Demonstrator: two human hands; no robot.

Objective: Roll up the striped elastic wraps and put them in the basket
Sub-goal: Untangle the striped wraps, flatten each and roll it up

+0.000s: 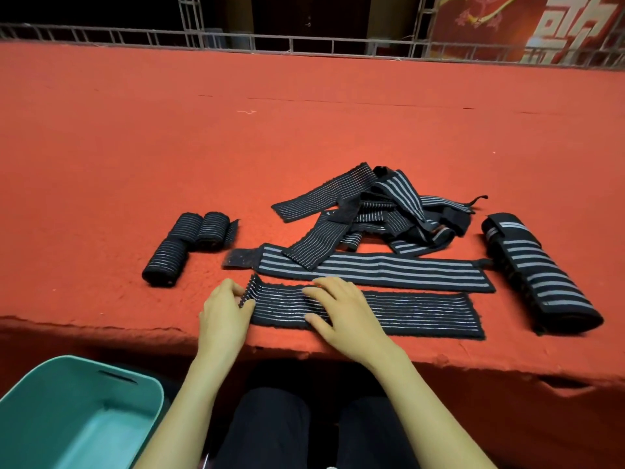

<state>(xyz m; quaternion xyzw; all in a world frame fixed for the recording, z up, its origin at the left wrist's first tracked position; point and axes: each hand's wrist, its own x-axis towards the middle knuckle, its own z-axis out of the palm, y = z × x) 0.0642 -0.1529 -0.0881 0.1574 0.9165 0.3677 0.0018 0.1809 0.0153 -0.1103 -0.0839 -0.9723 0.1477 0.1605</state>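
Near bottom center, the wrap's (pixel 389 313) end is pinched up by the left hand (pixel 225 311) to start rolling, while it's pinned flat by the open right hand (pixel 341 308).

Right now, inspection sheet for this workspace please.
Surface: red felt-covered table, near edge frayed.
Job's things: thin-striped black elastic wrap flat at the near edge; wide-striped wrap flat behind it; tangled pile of wraps; three small rolled wraps at left; large rolled wrap at right; teal plastic basket lower left, nothing inside that shows.
Clutter: nothing seen.
Hands: left hand pinching the wrap's lifted left end; right hand pressing flat on it.
Cables: nothing seen.
Surroundings: grey metal railing, red banner.
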